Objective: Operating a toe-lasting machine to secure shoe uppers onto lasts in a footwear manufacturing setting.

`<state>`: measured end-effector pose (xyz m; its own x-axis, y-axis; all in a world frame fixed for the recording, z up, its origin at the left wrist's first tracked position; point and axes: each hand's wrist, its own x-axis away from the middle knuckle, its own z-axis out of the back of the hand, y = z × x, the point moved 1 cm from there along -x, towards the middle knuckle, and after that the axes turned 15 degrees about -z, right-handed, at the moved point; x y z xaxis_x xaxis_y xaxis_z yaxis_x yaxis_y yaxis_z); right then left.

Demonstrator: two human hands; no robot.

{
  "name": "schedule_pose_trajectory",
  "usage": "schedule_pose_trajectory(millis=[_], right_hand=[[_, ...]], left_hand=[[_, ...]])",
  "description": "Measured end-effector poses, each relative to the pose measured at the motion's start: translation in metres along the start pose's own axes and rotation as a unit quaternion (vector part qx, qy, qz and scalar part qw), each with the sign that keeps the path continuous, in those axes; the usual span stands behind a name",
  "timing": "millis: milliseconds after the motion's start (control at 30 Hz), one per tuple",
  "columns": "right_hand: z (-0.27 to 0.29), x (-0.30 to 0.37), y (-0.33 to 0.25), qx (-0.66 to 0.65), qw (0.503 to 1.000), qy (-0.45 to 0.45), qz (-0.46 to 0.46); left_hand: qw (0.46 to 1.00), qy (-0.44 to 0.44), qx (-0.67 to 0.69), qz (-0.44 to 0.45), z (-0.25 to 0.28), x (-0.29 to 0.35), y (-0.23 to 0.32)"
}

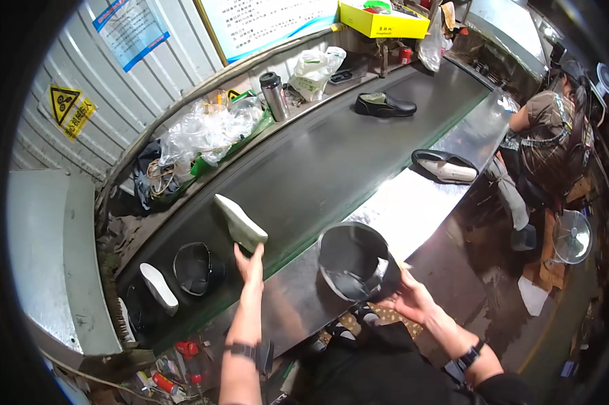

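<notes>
My left hand [251,264] is at the near end of a white shoe sole [241,223], fingers and thumb closed about it, over the dark conveyor belt [297,189]. With my right hand [410,297] I grip the right side of a black, wide-mouthed, cylinder-shaped thing [355,260], its opening turned up toward me. It is above the metal ledge along the belt's near side; its exact kind does not show. Left of my left hand, a similar black round-mouthed piece [193,268] and another white sole [159,288] rest on the belt.
Farther along are a black shoe [385,105] on the belt and another black shoe [445,167] on the metal ledge [406,209]. A tumbler [274,96] and plastic bags [213,131] line the back shelf. At far right sits a person [554,135], near a fan [572,236].
</notes>
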<state>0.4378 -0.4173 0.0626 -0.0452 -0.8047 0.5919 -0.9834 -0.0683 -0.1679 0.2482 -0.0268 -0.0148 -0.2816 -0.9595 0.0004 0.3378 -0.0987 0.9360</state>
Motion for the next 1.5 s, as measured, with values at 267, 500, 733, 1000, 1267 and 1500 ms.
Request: schedule_pose_trajectory(millis=[267,500,733,1000,1267,1500], right_hand=[[0.010,0.040,0.049,-0.075,0.985,0.117,0.101],[0.007,0.012,0.030,-0.169,0.983,0.052,0.049],[-0.008,-0.016,0.009,-0.085,0.996,-0.007,0.017],[-0.044,-0.004,-0.017,0.380,0.894,0.123,0.202],[-0.009,0.002,0.070,0.834,0.400,-0.036,0.377],[0.010,-0.053,0.094,0.732,0.449,0.015,0.512]], left_hand=[[0.973,0.074,-0.197,0.097,-0.064,-0.052,-0.010],[0.837,-0.099,-0.425,-0.330,0.045,0.048,0.049],[0.721,-0.215,-0.335,-0.568,0.031,0.201,0.085],[0.923,-0.239,0.065,-0.294,-0.037,0.230,0.080],[0.821,-0.180,0.462,0.282,0.025,0.103,0.042],[0.981,-0.107,0.081,0.143,0.003,0.066,0.015]])
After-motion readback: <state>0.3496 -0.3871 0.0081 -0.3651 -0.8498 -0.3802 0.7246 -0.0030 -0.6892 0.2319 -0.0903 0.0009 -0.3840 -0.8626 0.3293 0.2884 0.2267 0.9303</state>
